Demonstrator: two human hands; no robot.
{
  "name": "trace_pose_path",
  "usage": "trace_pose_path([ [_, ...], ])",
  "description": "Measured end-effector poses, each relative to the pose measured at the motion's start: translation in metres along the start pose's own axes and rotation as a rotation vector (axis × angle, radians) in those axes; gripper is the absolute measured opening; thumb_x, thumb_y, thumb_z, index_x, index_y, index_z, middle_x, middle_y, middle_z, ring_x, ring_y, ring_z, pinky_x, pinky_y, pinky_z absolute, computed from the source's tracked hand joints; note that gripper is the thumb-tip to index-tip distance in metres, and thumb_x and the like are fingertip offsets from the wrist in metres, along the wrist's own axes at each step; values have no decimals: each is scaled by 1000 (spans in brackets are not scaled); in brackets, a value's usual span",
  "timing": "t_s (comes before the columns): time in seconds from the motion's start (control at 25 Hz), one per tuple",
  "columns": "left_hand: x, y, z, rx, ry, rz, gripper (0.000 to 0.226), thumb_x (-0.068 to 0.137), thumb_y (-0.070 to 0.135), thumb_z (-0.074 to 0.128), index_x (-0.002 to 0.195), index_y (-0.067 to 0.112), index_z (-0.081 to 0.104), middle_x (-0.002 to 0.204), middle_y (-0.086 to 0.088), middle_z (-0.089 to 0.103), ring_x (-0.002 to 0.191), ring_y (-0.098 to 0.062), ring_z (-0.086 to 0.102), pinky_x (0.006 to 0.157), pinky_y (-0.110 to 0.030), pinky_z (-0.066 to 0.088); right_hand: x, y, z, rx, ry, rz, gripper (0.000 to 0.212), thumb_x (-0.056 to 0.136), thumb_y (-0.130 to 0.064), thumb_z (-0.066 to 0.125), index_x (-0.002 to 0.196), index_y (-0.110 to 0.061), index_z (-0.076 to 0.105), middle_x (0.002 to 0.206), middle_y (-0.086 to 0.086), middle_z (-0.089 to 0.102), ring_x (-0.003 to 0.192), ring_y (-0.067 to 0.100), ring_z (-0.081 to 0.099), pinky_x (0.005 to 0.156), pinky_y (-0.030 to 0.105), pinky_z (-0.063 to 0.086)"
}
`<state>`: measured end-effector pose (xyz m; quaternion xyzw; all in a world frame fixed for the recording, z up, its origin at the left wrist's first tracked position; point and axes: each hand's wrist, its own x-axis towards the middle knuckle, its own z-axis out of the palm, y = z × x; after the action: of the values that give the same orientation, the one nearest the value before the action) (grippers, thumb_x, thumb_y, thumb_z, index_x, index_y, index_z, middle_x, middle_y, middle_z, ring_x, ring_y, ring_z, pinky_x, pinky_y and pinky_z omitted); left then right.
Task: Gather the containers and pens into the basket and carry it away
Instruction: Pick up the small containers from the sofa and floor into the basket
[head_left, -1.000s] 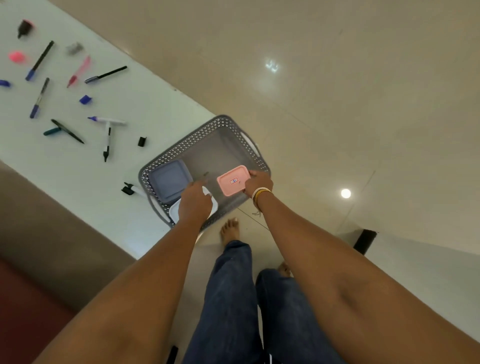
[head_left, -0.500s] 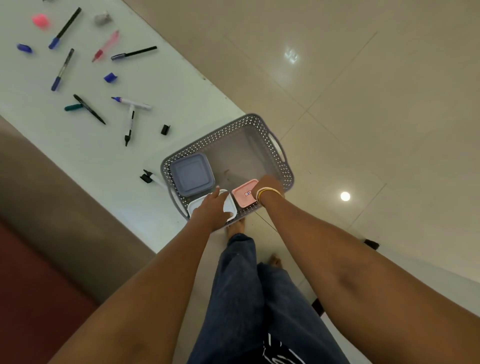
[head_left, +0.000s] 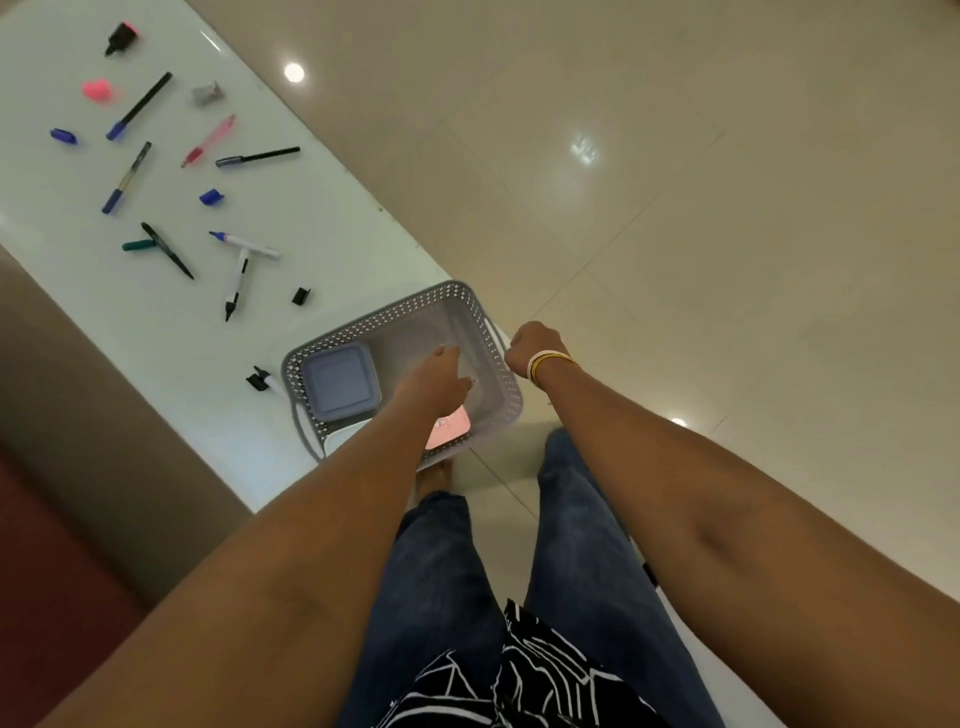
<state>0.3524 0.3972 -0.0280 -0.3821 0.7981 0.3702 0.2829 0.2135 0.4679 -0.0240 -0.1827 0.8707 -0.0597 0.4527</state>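
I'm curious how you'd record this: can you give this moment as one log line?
step: packing | basket: table edge, three containers in | pens: on table | left hand: open over basket | right hand: fisted at rim

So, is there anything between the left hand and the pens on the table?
Nothing visible blocks it. The left hand is over the basket, and the pens lie apart on the open white table beyond the basket's far rim. Only that rim lies between them.
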Motion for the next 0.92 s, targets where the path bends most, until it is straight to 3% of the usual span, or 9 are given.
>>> trace_pose_path([
  [0.08, 15, 37, -3, -23, 22, -37, 62, 98, 30, 50, 150, 5, 27, 156, -15, 30, 142, -31, 32, 115, -40, 29, 15, 7, -28, -38, -28, -53, 13, 81, -9, 55, 87, -4, 65, 89, 18, 65, 88, 39, 61, 74, 38, 52],
  [0.24, 51, 112, -16, -123, 77, -71, 64, 99, 33, 49, 151, 5, 25, 157, -15, 29, 145, -28, 28, 117, -37, 24, 44, 22, -81, -138, -93, -141, 31, 85, -16, 58, 113, -4, 66, 116, 18, 66, 107, 36, 62, 90, 38, 53],
  [0.4, 69, 154, -48, -227, 148, -175, 64, 98, 35, 50, 151, 8, 25, 155, -16, 32, 143, -31, 31, 116, -38, 26, 73, 33, -138, -229, -120, -201, 33, 84, -10, 51, 114, -5, 64, 117, 17, 65, 105, 35, 62, 87, 35, 53],
  [0.56, 82, 162, -76, -244, 164, -314, 64, 99, 38, 47, 150, 6, 25, 152, -20, 34, 140, -35, 35, 112, -41, 31, 100, 19, -178, -283, -148, -269, 29, 83, -8, 50, 107, -3, 65, 111, 18, 66, 93, 35, 62, 78, 31, 50],
  [0.68, 106, 161, -100, -285, 171, -375, 64, 99, 40, 45, 150, 5, 25, 152, -21, 34, 140, -36, 35, 111, -43, 32, 131, -14, -200, -360, -176, -335, 29, 83, -8, 50, 107, -4, 66, 110, 17, 66, 94, 35, 63, 79, 32, 53],
  [0.92, 171, 135, -175, -420, 222, -459, 63, 100, 41, 42, 150, 7, 24, 153, -18, 32, 140, -36, 35, 111, -44, 33, 208, -115, -223, -506, -249, -449, 15, 85, -8, 49, 96, -6, 60, 101, 16, 62, 84, 33, 58, 72, 32, 50],
])
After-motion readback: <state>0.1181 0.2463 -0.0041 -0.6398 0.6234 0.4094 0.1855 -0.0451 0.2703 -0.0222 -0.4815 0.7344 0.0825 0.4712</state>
